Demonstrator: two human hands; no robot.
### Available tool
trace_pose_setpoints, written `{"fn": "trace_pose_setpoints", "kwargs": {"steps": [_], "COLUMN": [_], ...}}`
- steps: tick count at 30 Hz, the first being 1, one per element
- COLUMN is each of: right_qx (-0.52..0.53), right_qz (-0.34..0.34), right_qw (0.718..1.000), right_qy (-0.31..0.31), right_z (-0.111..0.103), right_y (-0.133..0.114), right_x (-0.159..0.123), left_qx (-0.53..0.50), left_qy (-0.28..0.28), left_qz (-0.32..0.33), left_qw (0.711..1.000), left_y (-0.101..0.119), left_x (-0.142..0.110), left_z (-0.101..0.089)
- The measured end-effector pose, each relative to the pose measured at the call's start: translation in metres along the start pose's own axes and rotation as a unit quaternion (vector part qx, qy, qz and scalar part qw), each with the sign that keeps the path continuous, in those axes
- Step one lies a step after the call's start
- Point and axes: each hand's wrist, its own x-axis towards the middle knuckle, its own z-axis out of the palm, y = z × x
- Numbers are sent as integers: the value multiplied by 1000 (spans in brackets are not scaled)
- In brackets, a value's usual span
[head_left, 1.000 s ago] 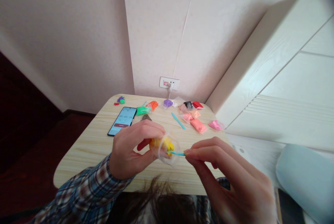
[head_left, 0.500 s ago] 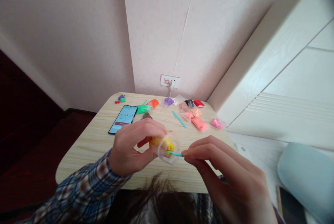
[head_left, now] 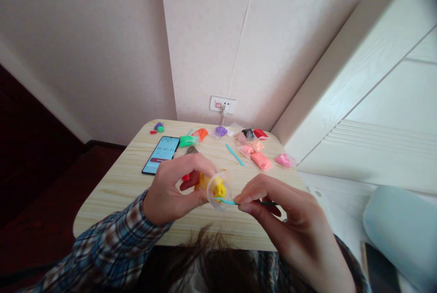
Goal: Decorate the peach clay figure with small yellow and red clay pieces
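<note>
Near the front of the table, my left hand (head_left: 179, 188) is closed around yellow modelling clay (head_left: 219, 189) in a clear plastic piece with a round rim (head_left: 209, 193). Whether this is a cup or a bag I cannot tell. Something red shows behind the left fingers, mostly hidden. My right hand (head_left: 283, 215) pinches a thin blue modelling tool (head_left: 228, 201) between thumb and fingertips. Its tip reaches inside the clear rim, at the lower edge of the yellow clay. A second blue modelling tool (head_left: 235, 154) lies on the table beyond my hands.
A phone showing a timer (head_left: 161, 155) lies left on the wooden table (head_left: 112, 197). Bags of green clay (head_left: 188, 141), purple clay (head_left: 221, 131), coral clay (head_left: 261, 160) and pink clay (head_left: 285, 160) lie toward the back. Small clay pieces (head_left: 160, 128) sit in the far-left corner.
My right hand has shifted slightly left and rotated, with its fingers more curled around the blue tool. The rim in my left hand has turned a little; more red shows behind the fingers.
</note>
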Motion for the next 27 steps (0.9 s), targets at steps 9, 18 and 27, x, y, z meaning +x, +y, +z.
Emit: {"fn": "trace_pose_setpoints", "kwargs": {"steps": [9,18,27], "right_qx": [155,411,244], "right_qz": [164,197,98], "right_qw": [972,879,965], "right_qy": [-64,-142,7], "right_z": [2,2,-2], "right_y": [10,30,7], "right_x": [7,11,2], "left_qx": [3,-14,58], "left_qy": [-72,-51,-19], "left_qz": [-128,-67,42], "left_qw": [989,996,997], "left_y": [-2,4,3], "left_x": [-2,4,3], "left_z": [-5,0,1]}}
